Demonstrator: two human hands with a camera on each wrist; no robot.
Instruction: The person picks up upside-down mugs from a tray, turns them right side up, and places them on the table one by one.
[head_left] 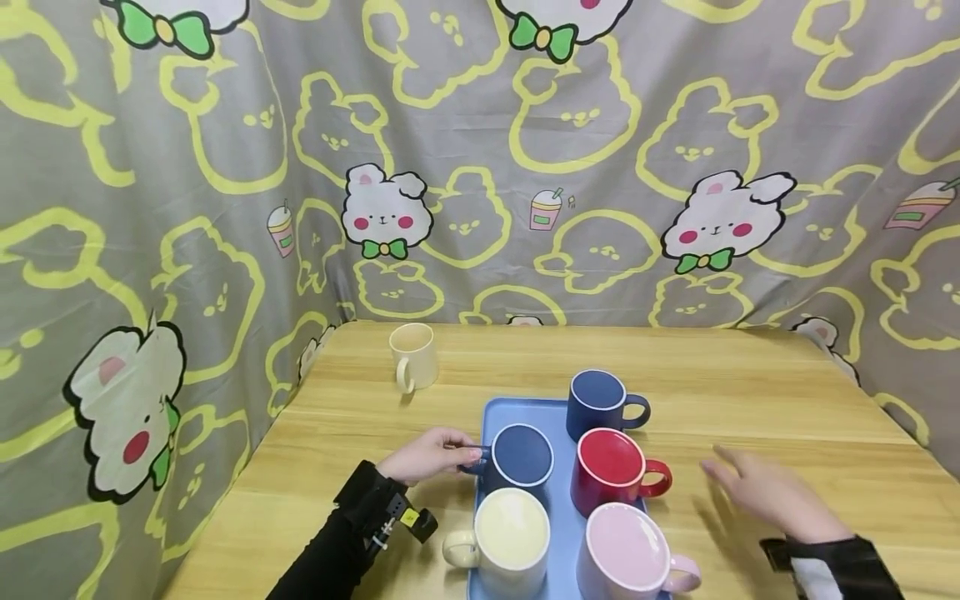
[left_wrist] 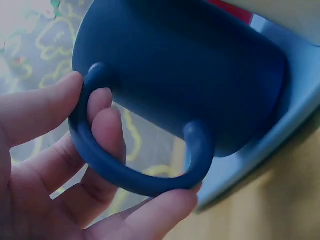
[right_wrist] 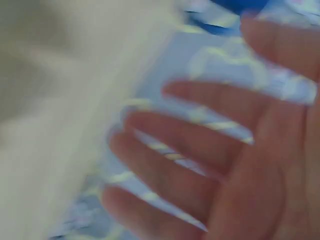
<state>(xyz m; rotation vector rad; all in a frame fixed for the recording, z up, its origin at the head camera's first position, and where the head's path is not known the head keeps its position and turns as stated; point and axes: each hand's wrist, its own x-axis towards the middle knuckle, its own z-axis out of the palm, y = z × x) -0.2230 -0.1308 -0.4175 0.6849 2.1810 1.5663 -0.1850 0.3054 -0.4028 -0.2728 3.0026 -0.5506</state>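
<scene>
My left hand point(head_left: 429, 454) grips the handle of a dark blue mug point(head_left: 522, 457) on the left side of a light blue tray point(head_left: 566, 533). In the left wrist view the thumb and fingers wrap that mug's handle point(left_wrist: 120, 175), and the mug's base is at the tray point(left_wrist: 300, 110). To the right of the tray, my right hand point(head_left: 772, 492) is above the table, holding nothing. The right wrist view shows its fingers point(right_wrist: 175, 145) spread and fairly straight, blurred. Nearest to it are a red mug point(head_left: 611, 475) and a pink mug point(head_left: 630, 550).
A cream mug point(head_left: 512, 542) stands at the tray's near left, its handle outward. Another dark blue mug point(head_left: 597, 404) stands at the far right of the tray. Farther back on the wooden table point(head_left: 337, 417) is a separate cream mug point(head_left: 415, 357). A patterned curtain point(head_left: 480, 167) hangs behind.
</scene>
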